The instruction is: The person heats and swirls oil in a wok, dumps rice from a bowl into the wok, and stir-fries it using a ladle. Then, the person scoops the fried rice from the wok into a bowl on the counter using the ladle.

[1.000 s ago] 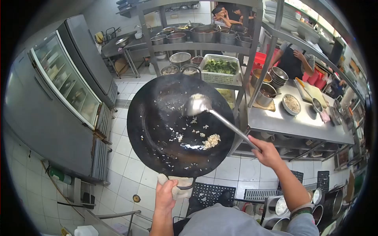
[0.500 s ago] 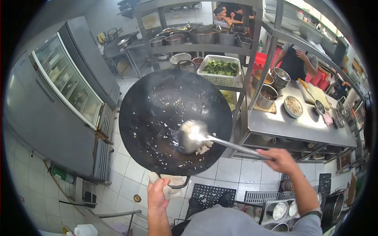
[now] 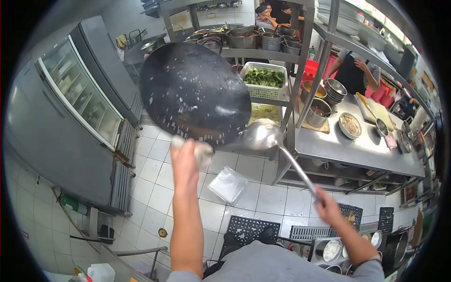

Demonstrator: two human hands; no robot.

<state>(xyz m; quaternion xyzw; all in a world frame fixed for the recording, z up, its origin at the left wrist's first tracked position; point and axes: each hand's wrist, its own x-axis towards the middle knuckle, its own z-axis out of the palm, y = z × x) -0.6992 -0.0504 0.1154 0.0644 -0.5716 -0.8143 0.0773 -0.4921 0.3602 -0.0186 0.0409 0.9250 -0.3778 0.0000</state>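
Note:
A large black wok (image 3: 202,89) hangs in the air, tilted, with small white bits scattered over its inner face. My left hand (image 3: 184,162) is closed around a folded pale cloth (image 3: 203,154) at the wok's near edge, where the handle is hidden. My right hand (image 3: 326,207) grips the long handle of a steel ladle (image 3: 264,135). The ladle's bowl is at the wok's lower right rim; whether they touch I cannot tell. Pale food shows blurred in the bowl.
A white basket of green leaves (image 3: 264,77) stands on the rack beyond the wok. To the right is a steel counter (image 3: 324,149) with pots and bowls. A clear plastic bag (image 3: 229,184) lies on the tiles. A fridge (image 3: 77,94) stands left. A person (image 3: 354,73) is behind the counter.
The wok has risen away from me and to the left, tilting, with my left hand following. The ladle has moved out of the wok's middle to its right rim; my right hand has lowered slightly.

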